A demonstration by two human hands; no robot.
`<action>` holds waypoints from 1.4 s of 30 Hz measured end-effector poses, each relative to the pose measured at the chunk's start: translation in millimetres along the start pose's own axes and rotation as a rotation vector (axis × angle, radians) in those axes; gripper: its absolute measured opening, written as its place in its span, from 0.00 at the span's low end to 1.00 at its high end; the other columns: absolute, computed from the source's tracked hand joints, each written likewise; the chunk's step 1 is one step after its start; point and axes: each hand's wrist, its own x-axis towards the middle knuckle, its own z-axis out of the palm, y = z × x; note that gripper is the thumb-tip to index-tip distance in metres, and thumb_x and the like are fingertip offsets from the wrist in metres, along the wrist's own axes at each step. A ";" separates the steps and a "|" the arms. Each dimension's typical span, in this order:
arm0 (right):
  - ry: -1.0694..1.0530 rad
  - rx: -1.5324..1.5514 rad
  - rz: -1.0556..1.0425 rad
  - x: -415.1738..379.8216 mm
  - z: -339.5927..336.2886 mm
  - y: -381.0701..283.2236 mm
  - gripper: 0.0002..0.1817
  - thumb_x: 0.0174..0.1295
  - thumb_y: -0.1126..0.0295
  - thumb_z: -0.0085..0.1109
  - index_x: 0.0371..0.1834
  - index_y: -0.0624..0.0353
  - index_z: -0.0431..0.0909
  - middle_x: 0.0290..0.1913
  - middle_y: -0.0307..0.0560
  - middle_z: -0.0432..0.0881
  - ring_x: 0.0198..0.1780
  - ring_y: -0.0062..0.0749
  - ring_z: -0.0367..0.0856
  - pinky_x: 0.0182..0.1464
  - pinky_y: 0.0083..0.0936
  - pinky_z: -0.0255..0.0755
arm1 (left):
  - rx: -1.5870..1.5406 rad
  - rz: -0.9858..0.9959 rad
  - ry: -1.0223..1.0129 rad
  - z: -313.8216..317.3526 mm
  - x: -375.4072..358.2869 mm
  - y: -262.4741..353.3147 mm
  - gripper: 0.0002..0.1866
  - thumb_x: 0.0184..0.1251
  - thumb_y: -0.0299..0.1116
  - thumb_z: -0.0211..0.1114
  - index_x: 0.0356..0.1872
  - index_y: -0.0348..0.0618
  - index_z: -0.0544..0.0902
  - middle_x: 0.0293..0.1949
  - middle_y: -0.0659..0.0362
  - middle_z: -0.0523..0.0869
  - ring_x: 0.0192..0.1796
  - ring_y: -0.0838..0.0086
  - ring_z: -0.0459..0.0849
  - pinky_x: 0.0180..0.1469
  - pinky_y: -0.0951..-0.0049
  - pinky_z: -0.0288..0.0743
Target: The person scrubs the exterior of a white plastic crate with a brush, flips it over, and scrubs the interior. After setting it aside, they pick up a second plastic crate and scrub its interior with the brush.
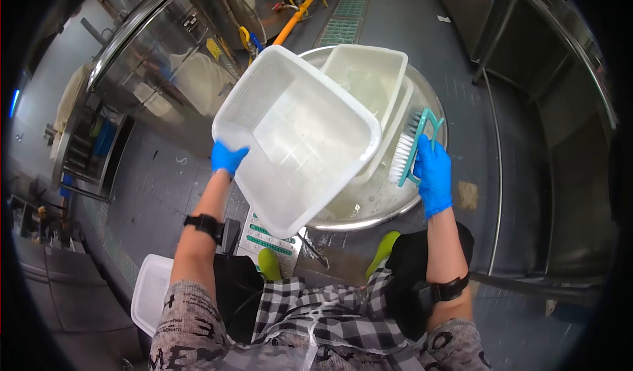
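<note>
My left hand, in a blue glove, grips the left rim of a white plastic tub, thumb over the edge. The tub is tilted, its inside facing me, above a wide round metal basin. In my right hand, also gloved in blue, is a scrub brush with a teal handle and white bristles. The bristles face left, apart from the tub. Behind the held tub, a second white tub rests in the basin with cloudy water in it, on top of another pale tub.
A white container stands on the floor at my left. A metal floor grate lies before my feet in green boots. Steel vats are at the left, a steel table at the right. A yellow pipe runs behind.
</note>
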 end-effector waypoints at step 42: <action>0.012 -0.180 -0.036 12.0 -4.8 23.6 0.17 0.56 0.55 0.53 0.19 0.54 0.69 0.13 0.30 0.61 0.14 0.13 0.56 0.15 0.13 0.49 | -0.348 -0.496 0.457 44.0 -57.5 -161.9 0.26 0.43 0.48 0.68 0.29 0.31 0.75 0.27 0.48 0.78 0.27 0.62 0.77 0.29 0.63 0.72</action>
